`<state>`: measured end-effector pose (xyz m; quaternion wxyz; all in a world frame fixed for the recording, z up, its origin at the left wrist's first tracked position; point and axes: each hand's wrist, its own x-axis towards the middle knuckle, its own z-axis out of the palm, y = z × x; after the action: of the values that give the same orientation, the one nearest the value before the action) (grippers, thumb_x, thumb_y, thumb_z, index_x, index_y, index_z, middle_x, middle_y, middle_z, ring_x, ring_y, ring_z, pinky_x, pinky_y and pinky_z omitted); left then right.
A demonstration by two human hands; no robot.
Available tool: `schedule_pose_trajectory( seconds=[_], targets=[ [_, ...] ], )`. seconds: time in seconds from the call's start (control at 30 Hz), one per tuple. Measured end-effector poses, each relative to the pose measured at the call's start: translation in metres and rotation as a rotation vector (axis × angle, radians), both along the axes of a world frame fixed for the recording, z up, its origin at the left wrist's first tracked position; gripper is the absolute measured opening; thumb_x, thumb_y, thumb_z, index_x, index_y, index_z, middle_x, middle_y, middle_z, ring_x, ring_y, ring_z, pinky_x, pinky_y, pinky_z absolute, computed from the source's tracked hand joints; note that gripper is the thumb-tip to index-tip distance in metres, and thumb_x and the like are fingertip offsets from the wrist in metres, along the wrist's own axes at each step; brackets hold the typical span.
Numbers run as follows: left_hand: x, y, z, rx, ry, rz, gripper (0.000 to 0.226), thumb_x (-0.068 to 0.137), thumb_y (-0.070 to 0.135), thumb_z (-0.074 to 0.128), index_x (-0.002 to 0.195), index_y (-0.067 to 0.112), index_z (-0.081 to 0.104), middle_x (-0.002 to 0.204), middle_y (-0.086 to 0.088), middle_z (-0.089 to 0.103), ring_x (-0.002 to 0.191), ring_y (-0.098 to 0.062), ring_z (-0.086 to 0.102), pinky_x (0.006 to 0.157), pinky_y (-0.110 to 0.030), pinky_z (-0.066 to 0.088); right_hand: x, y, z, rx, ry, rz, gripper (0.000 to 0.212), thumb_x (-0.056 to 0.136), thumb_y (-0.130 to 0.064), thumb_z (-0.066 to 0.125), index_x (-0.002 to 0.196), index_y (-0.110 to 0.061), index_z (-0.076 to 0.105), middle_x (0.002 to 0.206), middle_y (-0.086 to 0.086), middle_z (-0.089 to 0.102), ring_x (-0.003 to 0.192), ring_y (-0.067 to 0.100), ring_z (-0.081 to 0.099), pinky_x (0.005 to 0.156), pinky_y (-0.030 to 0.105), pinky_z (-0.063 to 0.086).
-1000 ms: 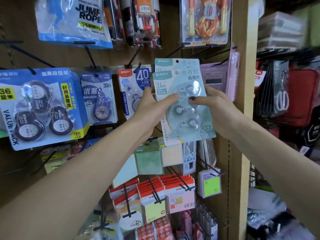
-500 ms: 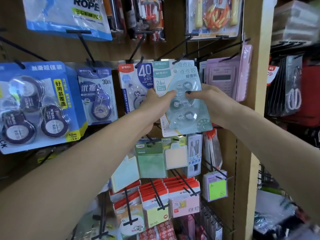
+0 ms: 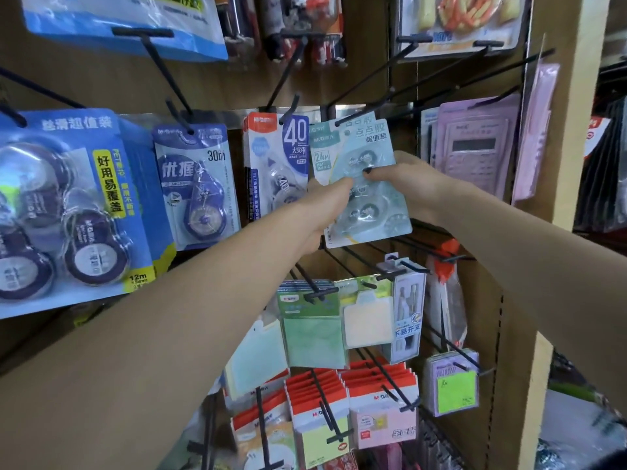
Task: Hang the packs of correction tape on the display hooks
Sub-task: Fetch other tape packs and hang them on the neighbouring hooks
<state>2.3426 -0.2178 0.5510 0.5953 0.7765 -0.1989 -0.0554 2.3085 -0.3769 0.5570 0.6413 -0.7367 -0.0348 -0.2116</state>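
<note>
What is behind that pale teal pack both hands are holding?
Behind the front teal pack sits a second similar pack, its top-left corner and white lower edge peeking out. The rest of it and the hook behind are covered by the front pack, left hand and right hand.

Correction tape packs (image 3: 364,184): matt card backing, glossy clear plastic blisters. Display hooks (image 3: 359,100): black, smooth. Shelf upright (image 3: 573,106): smooth wood-look surface.

both hands (image 3: 325,212) have pushed the teal packs (image 3: 364,184) back along the hook (image 3: 359,93).
</note>
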Motion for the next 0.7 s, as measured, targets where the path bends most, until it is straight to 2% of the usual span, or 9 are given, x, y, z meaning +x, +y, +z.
schedule_pose_trajectory(
  seconds=[0.07, 0.13, 0.23, 0.3, 0.37, 0.43, 0.53, 0.6, 0.7],
  targets=[
    [0.002, 0.000, -0.001, -0.011, 0.034, -0.003, 0.065, 0.094, 0.052, 0.053, 0.151, 0.025, 0.040, 0.143, 0.004, 0.054, 0.125, -0.021, 0.053, 0.093, -0.036, 0.050, 0.008, 0.003, -0.003, -0.002, 0.002, -0.033, 0.046, 0.096, -0.011, 0.068, 0.139, -0.011, 0.055, 0.126, 0.015, 0.073, 0.112, 0.036, 0.074, 0.093, 0.052, 0.062],
    [0.002, 0.001, -0.002, -0.028, 0.067, -0.004, 0.068, 0.091, 0.056, 0.054, 0.150, 0.024, 0.044, 0.144, 0.001, 0.057, 0.128, -0.023, 0.056, 0.102, -0.042, 0.051, 0.013, 0.006, -0.006, -0.008, -0.020, -0.069, 0.055, 0.095, -0.013, 0.071, 0.144, -0.012, 0.047, 0.128, 0.014, 0.070, 0.112, 0.034, 0.074, 0.093, 0.053, 0.061],
    [0.010, -0.002, -0.008, -0.027, 0.075, -0.029, 0.086, 0.075, 0.063, 0.058, 0.151, 0.025, 0.044, 0.148, -0.001, 0.057, 0.133, -0.028, 0.056, 0.109, -0.049, 0.048, 0.013, 0.008, -0.011, -0.009, -0.050, -0.114, 0.047, 0.099, -0.012, 0.067, 0.141, -0.014, 0.046, 0.122, 0.007, 0.069, 0.106, 0.027, 0.073, 0.083, 0.042, 0.062],
    [0.011, -0.002, -0.008, -0.016, 0.084, -0.023, 0.089, 0.070, 0.063, 0.058, 0.149, 0.024, 0.047, 0.147, -0.004, 0.059, 0.131, -0.030, 0.058, 0.108, -0.052, 0.050, 0.009, 0.010, -0.012, -0.033, -0.080, -0.152, 0.040, 0.100, -0.011, 0.065, 0.135, -0.018, 0.047, 0.115, 0.001, 0.068, 0.105, 0.022, 0.071, 0.081, 0.036, 0.061],
    [-0.001, 0.000, -0.005, 0.000, 0.051, -0.031, 0.071, 0.084, 0.058, 0.058, 0.144, 0.021, 0.052, 0.140, -0.006, 0.063, 0.123, -0.030, 0.062, 0.106, -0.049, 0.052, 0.005, 0.009, -0.012, -0.075, -0.102, -0.193, 0.043, 0.099, -0.012, 0.066, 0.137, -0.018, 0.048, 0.120, 0.001, 0.067, 0.109, 0.022, 0.070, 0.089, 0.039, 0.060],
    [-0.013, 0.003, -0.002, 0.019, 0.027, -0.063, 0.053, 0.096, 0.050, 0.055, 0.139, 0.019, 0.055, 0.134, -0.006, 0.065, 0.120, -0.029, 0.064, 0.104, -0.044, 0.053, -0.003, 0.008, -0.011, -0.081, -0.104, -0.231, 0.045, 0.098, -0.016, 0.068, 0.139, -0.018, 0.050, 0.122, 0.002, 0.068, 0.108, 0.022, 0.070, 0.088, 0.040, 0.060],
    [-0.029, 0.008, 0.004, 0.063, -0.007, -0.094, 0.036, 0.100, 0.040, 0.057, 0.129, 0.020, 0.058, 0.120, -0.004, 0.069, 0.103, -0.022, 0.066, 0.080, -0.032, 0.055, -0.019, 0.004, -0.003, -0.035, -0.073, -0.256, 0.030, 0.094, -0.017, 0.070, 0.122, -0.018, 0.062, 0.111, 0.003, 0.074, 0.099, 0.024, 0.074, 0.085, 0.042, 0.062],
    [-0.043, 0.013, 0.009, 0.081, -0.048, -0.092, 0.032, 0.099, 0.037, 0.062, 0.126, 0.020, 0.058, 0.117, -0.005, 0.068, 0.095, -0.018, 0.063, 0.069, -0.029, 0.051, -0.032, 0.003, 0.005, 0.005, -0.022, -0.266, 0.046, 0.084, -0.022, 0.078, 0.128, -0.015, 0.064, 0.115, 0.010, 0.076, 0.103, 0.032, 0.076, 0.092, 0.051, 0.062],
    [-0.059, 0.020, 0.009, 0.103, -0.123, -0.089, 0.026, 0.096, 0.028, 0.068, 0.117, 0.018, 0.055, 0.109, -0.003, 0.062, 0.091, -0.016, 0.059, 0.076, -0.032, 0.055, -0.048, -0.006, 0.011, 0.022, 0.050, -0.298, 0.078, 0.064, -0.033, 0.086, 0.135, -0.016, 0.060, 0.119, 0.011, 0.074, 0.103, 0.035, 0.076, 0.090, 0.055, 0.062]
  ],
)
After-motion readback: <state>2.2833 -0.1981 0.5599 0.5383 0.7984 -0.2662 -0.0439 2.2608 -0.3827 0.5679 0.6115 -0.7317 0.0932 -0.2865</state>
